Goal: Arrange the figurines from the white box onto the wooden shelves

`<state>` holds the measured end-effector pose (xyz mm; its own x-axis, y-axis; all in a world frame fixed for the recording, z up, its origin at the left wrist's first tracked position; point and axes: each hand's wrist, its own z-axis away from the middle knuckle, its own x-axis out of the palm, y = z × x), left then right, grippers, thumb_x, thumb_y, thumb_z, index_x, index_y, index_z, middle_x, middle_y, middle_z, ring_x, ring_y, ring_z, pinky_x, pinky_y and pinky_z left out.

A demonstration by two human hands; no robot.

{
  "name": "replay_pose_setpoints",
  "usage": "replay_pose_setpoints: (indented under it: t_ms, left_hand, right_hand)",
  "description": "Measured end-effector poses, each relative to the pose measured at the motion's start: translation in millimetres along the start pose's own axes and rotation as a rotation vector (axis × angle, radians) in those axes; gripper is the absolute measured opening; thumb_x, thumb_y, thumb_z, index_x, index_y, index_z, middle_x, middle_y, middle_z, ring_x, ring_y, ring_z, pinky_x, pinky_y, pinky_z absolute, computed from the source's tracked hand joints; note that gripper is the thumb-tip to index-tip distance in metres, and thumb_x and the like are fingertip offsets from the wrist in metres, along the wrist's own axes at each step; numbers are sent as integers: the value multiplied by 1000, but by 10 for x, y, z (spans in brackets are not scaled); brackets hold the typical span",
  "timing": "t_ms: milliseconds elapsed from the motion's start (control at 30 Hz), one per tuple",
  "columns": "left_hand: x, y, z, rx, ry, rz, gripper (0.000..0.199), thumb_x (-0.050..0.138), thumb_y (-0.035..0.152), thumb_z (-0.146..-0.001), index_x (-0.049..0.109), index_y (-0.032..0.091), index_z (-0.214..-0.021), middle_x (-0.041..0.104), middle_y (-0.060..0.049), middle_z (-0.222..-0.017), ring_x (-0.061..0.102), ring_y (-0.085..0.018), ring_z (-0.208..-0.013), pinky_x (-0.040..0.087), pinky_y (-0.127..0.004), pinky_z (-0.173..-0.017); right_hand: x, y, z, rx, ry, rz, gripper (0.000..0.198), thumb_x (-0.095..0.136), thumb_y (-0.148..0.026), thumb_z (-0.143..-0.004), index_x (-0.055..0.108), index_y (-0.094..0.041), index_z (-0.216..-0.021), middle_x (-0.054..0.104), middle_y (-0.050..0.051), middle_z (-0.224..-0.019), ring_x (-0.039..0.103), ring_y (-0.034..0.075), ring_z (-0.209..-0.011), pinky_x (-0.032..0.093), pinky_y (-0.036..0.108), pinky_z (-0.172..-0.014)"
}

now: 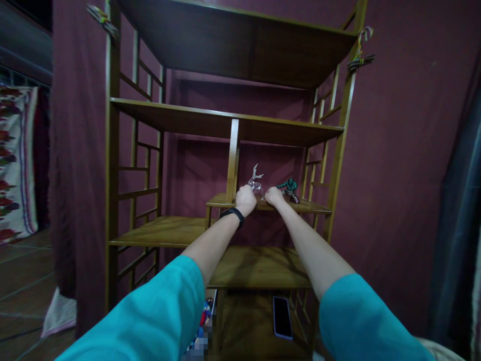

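Observation:
A clear glass deer figurine [255,186] with frosted antlers stands upright on the raised middle-right shelf [311,206]. My left hand [246,199], with a black band on its wrist, is closed against the deer's left side. My right hand [275,196] is curled at the deer's right, near its legs. Its fingertips are mostly hidden, so I cannot tell what they hold. Just right of that hand stands a dark green figurine [290,189] with a purplish lower part.
A wooden upright [233,160] rises left of the deer, below a long shelf [180,110]. Lower shelves step down to the left and front. A phone [282,317] lies on the bottom shelf. Twig bundles [361,61] are tied to the front posts.

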<state>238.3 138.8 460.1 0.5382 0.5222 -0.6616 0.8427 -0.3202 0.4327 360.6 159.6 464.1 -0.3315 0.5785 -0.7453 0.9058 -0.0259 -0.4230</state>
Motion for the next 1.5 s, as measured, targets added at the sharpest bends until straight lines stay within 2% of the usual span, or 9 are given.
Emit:
replay_pose_setpoints:
  t_ms: [200,300,433,533,633,733,933,1233,1500]
  left_hand:
    - [-88,15,304,116,97,-4,27,47,3,-76,55,7,-101,57,-19,-103,58,-24,-97,45,-32,-81]
    - [-170,-18,600,276,201,64,25,44,5,-77,52,11,-101,54,-15,-105,55,-21,-99,43,-33,-87]
    - [-234,-251,1284,518,193,168,21,40,11,-82,51,18,-98,53,-9,-108,51,-18,-103,42,-32,-90]
    - [-100,-706,1925,573,47,135,23,38,15,-84,52,22,-100,50,-7,-120,50,-18,-106,40,-33,-92]
    - [216,-1382,2534,432,-172,92,25,39,13,-82,54,23,-98,52,-6,-121,53,-18,-104,41,-29,-88]
    - [568,-2075,3027,144,-344,74,26,39,10,-80,58,23,-93,57,-5,-113,60,-15,-88,44,-24,-75]
    - [904,-3014,3469,-283,-320,241,20,44,16,-78,63,19,-82,66,-4,-83,61,-15,-79,42,-23,-69]
    - [994,-3959,3250,-690,-26,453,15,52,20,-67,66,17,-73,64,-1,-63,59,-16,-62,43,-23,-58]
    - [1360,-4419,2889,-892,113,636,16,55,24,-64,65,14,-72,61,-2,-56,57,-14,-54,42,-24,-51]
  right_hand:
    - [-29,-25,255,-110,85,-68,23,52,-11,-71,69,-14,-85,68,14,-96,60,24,-98,42,28,-82]
    - [-45,-27,425,-203,215,-221,31,46,-9,-72,66,-14,-94,66,11,-99,59,22,-97,40,30,-87]
    - [-71,28,909,-383,432,-570,34,40,-11,-73,63,-16,-98,61,8,-102,57,17,-94,41,30,-88]
    - [103,137,1514,-445,446,-742,33,38,-12,-75,64,-19,-94,61,6,-100,55,17,-97,42,31,-87]
    - [614,296,2225,-380,242,-856,31,40,-11,-71,66,-20,-85,62,5,-95,56,17,-93,43,30,-84]
    - [1342,450,2924,-185,-58,-974,31,41,-12,-67,67,-20,-81,64,4,-83,58,17,-75,47,26,-64]
    - [2413,477,3832,89,-401,-979,27,44,-16,-65,69,-18,-75,63,3,-66,55,15,-58,43,24,-53]
    - [3209,303,3954,71,-554,-945,27,44,-18,-67,68,-19,-77,64,3,-72,58,16,-66,47,25,-58]
    - [3941,217,3715,31,-568,-821,27,43,-21,-72,67,-21,-84,67,3,-82,60,17,-72,48,28,-67]
